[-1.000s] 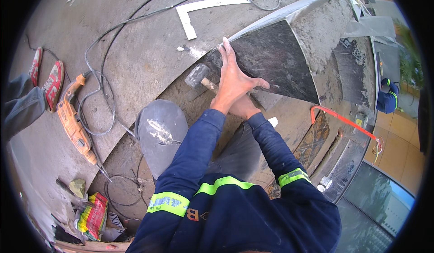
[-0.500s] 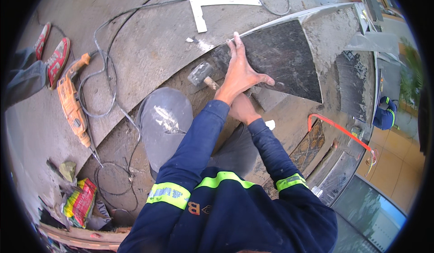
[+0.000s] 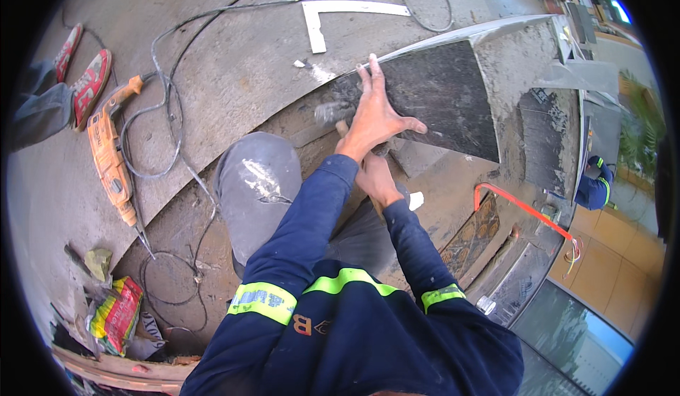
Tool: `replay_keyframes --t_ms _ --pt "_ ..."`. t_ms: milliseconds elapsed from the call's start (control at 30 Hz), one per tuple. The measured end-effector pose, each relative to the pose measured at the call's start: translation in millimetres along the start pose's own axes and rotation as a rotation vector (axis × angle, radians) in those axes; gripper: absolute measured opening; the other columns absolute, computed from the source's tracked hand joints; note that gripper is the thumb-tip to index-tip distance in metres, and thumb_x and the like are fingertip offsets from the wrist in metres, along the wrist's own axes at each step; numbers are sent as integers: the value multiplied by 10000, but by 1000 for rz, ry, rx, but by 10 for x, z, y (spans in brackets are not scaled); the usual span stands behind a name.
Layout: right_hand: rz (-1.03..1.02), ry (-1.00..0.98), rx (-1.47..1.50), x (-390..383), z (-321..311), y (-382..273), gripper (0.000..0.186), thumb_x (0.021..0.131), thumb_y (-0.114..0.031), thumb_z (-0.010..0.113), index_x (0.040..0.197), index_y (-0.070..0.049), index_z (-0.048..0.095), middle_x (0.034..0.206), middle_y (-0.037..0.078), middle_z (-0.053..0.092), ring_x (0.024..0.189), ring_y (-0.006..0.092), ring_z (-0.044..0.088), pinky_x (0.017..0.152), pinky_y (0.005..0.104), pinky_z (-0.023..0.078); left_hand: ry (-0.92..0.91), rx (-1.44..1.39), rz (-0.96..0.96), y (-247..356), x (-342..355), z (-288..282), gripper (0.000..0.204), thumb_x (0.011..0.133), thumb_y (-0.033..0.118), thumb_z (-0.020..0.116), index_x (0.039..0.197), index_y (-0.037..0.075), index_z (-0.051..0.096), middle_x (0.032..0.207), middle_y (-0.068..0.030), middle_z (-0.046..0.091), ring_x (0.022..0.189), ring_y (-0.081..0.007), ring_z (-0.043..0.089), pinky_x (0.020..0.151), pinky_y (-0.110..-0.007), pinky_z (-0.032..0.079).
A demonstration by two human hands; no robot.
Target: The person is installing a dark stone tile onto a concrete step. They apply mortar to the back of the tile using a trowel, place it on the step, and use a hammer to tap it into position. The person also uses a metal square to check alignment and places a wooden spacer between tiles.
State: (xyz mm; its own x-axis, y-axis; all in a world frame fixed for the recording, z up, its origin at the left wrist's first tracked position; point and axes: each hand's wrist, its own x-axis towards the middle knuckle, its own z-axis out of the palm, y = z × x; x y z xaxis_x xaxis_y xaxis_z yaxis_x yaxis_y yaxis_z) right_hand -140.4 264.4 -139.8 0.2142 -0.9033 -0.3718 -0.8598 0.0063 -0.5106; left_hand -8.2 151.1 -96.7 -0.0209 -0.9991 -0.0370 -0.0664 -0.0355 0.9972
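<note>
My left hand (image 3: 375,112) lies with spread fingers on the near left part of a dark rectangular slab (image 3: 443,91). Its fingertips reach the slab's far edge, and the thumb points right. Below and partly behind it, my right hand (image 3: 377,180) is closed around the wooden handle (image 3: 343,128) of a mallet, much of which my left hand and wrist cover. The mallet's grey head (image 3: 333,113) is smeared by motion beside the slab's left end, left of my left hand. Whether it touches the slab I cannot tell.
An orange power drill (image 3: 110,159) with a looping cable lies left, near another person's shoes (image 3: 92,88). A white L-shaped square (image 3: 354,6) is beyond the slab. An orange-red hacksaw frame (image 3: 524,208) lies right; a colourful bag (image 3: 117,314) sits lower left.
The mallet head has shifted right and is now blurred. My right hand has moved slightly nearer to me, while my left hand stays spread on the slab. The view has shifted slightly.
</note>
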Motion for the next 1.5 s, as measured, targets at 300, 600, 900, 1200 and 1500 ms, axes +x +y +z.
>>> replay_keyframes --t_ms 300,600,900,1200,1500 --pt "227 -48 -60 -1756 -1449 -619 464 971 -255 767 1319 33 662 840 306 713 818 492 742 736 515 585 -65 -4 48 -207 11 8 1685 680 618 992 1727 32 -191 1736 -467 -112 1672 -527 -48 1326 -568 276" --pt "-46 62 -75 -1510 -1975 -1290 451 1002 -212 748 1342 70 659 909 282 724 831 442 751 758 466 577 -7 -154 105 -241 -60 47 1367 833 457 945 1754 43 24 1808 -346 -92 1696 -468 -47 1369 -523 145" --pt "-202 43 -177 -952 -2149 -1380 430 1010 -191 754 1362 38 662 856 261 712 690 410 698 633 453 536 40 223 496 -513 76 86 319 1022 335 708 1301 221 812 1752 -364 211 1621 -661 -58 1308 -754 46" --pt "-192 147 -82 -891 -1976 -1168 412 988 -212 784 1312 32 709 827 241 709 666 390 701 658 420 549 148 172 532 -391 127 31 906 907 341 872 1679 224 413 1817 -335 10 1641 -620 -49 1344 -660 140" --pt "529 120 699 -2208 -1177 -735 219 1035 -243 651 1060 -28 613 741 64 582 591 173 551 567 347 491 -80 -65 103 -231 98 -18 1545 803 463 974 1725 -11 -171 1824 -299 -120 1700 -415 -103 1367 -496 93"
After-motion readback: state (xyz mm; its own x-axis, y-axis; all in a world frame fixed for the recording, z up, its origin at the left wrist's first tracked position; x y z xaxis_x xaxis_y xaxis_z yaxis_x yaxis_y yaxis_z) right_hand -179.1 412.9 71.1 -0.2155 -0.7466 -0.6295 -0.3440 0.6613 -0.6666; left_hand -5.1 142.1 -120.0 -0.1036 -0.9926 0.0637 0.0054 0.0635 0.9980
